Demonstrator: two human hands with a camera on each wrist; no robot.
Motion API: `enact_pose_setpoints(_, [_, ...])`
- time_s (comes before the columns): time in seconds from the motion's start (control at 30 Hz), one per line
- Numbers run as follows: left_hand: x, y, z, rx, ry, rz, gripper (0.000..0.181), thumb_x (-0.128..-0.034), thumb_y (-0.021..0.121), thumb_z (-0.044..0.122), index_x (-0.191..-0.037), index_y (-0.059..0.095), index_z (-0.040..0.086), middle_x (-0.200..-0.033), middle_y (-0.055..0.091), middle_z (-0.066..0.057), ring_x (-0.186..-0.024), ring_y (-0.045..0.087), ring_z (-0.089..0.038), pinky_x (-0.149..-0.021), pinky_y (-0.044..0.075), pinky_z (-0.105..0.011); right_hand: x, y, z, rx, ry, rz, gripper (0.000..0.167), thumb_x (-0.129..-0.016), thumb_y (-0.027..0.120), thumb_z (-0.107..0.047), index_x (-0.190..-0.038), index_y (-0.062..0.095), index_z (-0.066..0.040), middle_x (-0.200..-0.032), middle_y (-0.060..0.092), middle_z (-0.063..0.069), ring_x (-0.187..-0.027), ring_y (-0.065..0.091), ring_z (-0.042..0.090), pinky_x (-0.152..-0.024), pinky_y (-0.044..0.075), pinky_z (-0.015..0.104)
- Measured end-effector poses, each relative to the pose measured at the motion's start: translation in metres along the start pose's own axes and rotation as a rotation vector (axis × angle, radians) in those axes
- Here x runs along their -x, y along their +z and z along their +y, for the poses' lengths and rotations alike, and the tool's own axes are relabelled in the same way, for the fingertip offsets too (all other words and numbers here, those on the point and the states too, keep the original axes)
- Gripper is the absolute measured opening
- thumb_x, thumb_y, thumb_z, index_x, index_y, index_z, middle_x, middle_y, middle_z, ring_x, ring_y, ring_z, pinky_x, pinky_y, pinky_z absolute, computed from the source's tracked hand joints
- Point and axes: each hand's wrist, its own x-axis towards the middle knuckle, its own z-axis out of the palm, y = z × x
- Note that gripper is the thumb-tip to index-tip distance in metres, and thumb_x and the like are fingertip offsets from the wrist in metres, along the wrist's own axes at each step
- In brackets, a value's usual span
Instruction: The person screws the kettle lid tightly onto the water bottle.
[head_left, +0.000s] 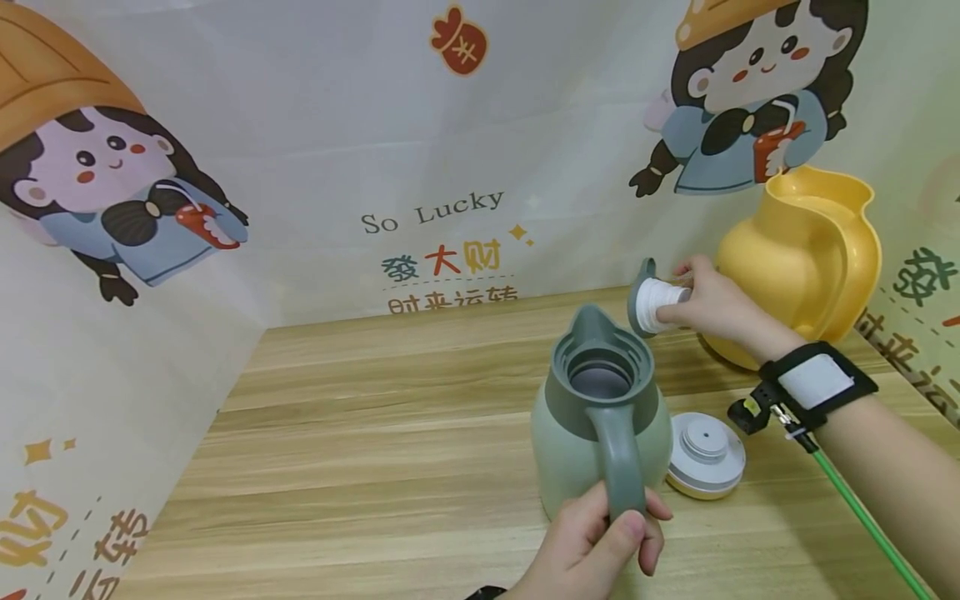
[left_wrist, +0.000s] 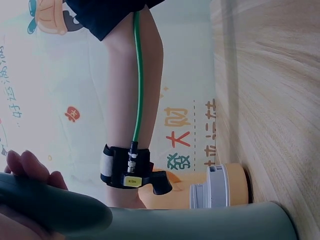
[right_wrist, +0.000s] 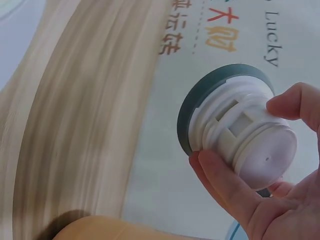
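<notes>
**Fingers (right_wrist: pixel 220 175) of the right hand (head_left: pixel 716 302) pinch the stopper (right_wrist: pixel 237 125), axis crosswise to the mouth (head_left: pixel 600 379)**

We note the right thumb on one side of the stopper's white body and the fingers curled round the other. The dark-green cap (right_wrist: pixel 202 90) points away from the palm; the plug end (right_wrist: pixel 270 157) faces back toward it. From the head view, the long axis runs roughly sideways, cap toward the table's left edge.

Left hand (head_left: pixel 588 546): fingers and thumb wrapped round the lower part of the handle (head_left: pixel 621 454). The green jug (head_left: pixel 566 450) stands upright on the table (head_left: pixel 360 467), right of its middle, handle toward us, spout toward the back edge. Its mouth is uncovered and faces up.

Key relation, in our judgement: stopper to mouth. The stopper is held off the table, beyond the mouth toward the back edge and slightly to the right, near the jug but apart from it. The right hand alone has the stopper; the left is on the near side of the jug. As we read it, the plug end points sideways rather than down, so lining it up with the mouth would call for a turn of the wrist as well as a shift left and nearer.

Surroundings: a yellow jug (head_left: pixel 780 267) stands by the table's back right corner; a second lid (head_left: pixel 705 458) lies just beside the green jug, inner side up.
</notes>
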Motion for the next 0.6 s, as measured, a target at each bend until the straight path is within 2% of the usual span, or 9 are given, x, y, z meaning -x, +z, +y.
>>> enact_pose_setpoints(0.07, [0.000,0.000,0.000,0.002,-0.003,0.001,0.022,-0.1047,0.034,0.009,-0.111,0.051,-0.004,-0.073,0.056,-0.016,-0.074,0.048,-0.005,-0.067,0.039,-0.014,0.002,-0.001,-0.002,-0.040,-0.017,-0.011,0.079,-0.086,0.067,-0.022,-0.142,0.019,0.005,-0.124,0.043,0.036,-0.096,0.051,0.040,-0.075,0.048,0.042])
enact_pose_setpoints(0.17, [0.000,0.000,0.000,0.000,-0.004,0.000,0.022,-0.1047,0.034,0.009,-0.111,0.051,-0.004,-0.073,0.056,-0.016,-0.074,0.047,-0.005,-0.066,0.039,-0.014,0.005,-0.001,-0.005,-0.082,-0.049,-0.024,0.085,-0.087,0.066,-0.018,-0.150,0.011,-0.004,-0.123,0.046,0.034,-0.093,0.054,0.037,-0.073,0.050,0.040])
enact_pose_setpoints(0.43, [0.000,0.000,0.000,-0.023,0.010,-0.008,0.024,-0.1051,0.033,0.011,-0.111,0.051,-0.005,-0.073,0.056,-0.015,-0.072,0.047,-0.006,-0.065,0.040,-0.015,0.015,-0.001,-0.022,-0.183,-0.105,-0.045,0.095,-0.085,0.063,-0.012,-0.154,-0.001,-0.023,-0.123,0.046,0.030,-0.087,0.053,0.032,-0.068,0.048,0.034])
enact_pose_setpoints(0.53, [0.000,-0.001,0.000,-0.028,0.013,-0.010,0.024,-0.1051,0.033,0.011,-0.111,0.051,-0.005,-0.073,0.056,-0.015,-0.072,0.047,-0.006,-0.065,0.040,-0.015,0.018,-0.001,-0.029,-0.208,-0.129,-0.026,0.099,-0.084,0.064,-0.009,-0.154,-0.003,-0.024,-0.125,0.044,0.030,-0.088,0.052,0.032,-0.068,0.048,0.035])
enact_pose_setpoints(0.6, [0.000,-0.001,0.000,-0.033,0.016,-0.010,0.024,-0.1052,0.033,0.011,-0.111,0.051,-0.005,-0.073,0.056,-0.015,-0.072,0.047,-0.006,-0.064,0.040,-0.015,0.021,-0.002,-0.032,-0.222,-0.144,-0.010,0.097,-0.084,0.064,-0.008,-0.154,-0.001,-0.020,-0.127,0.042,0.031,-0.092,0.051,0.033,-0.070,0.048,0.035])
